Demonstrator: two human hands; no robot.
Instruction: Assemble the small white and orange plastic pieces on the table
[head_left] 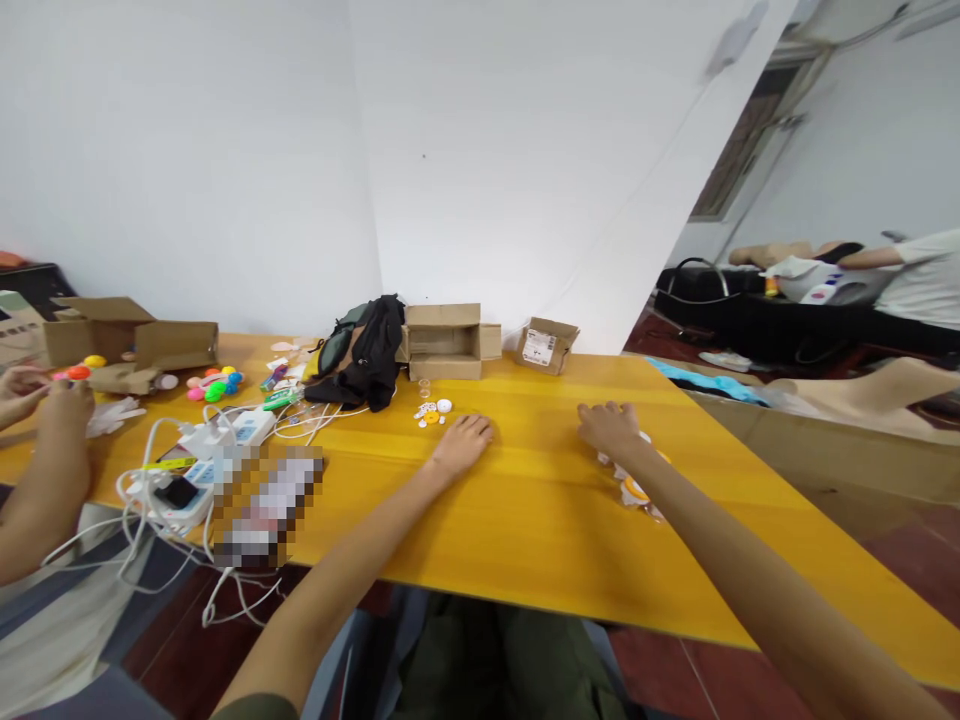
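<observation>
My left hand (463, 444) lies palm down on the yellow table (480, 530), its fingers loosely stretched and nothing visible in them. Just beyond it is a small group of white and orange round plastic parts (433, 414), with a clear ring-shaped piece (424, 387) behind. Over to the right, my right hand (609, 430) is closed, its fingers curled down toward the tabletop; what they hold, if anything, is hidden. More white and orange plastic pieces (636, 490) lie beneath and beside that wrist, partly covered by the forearm.
At the back stand an open cardboard box (444, 368) and a smaller carton (546, 346), beside a black bag (375, 355). Leftward are a power strip (247, 428) with tangled white cables, a pixelated phone-like object (274, 505), colourful balls (215, 386) and another person's hands (67, 395).
</observation>
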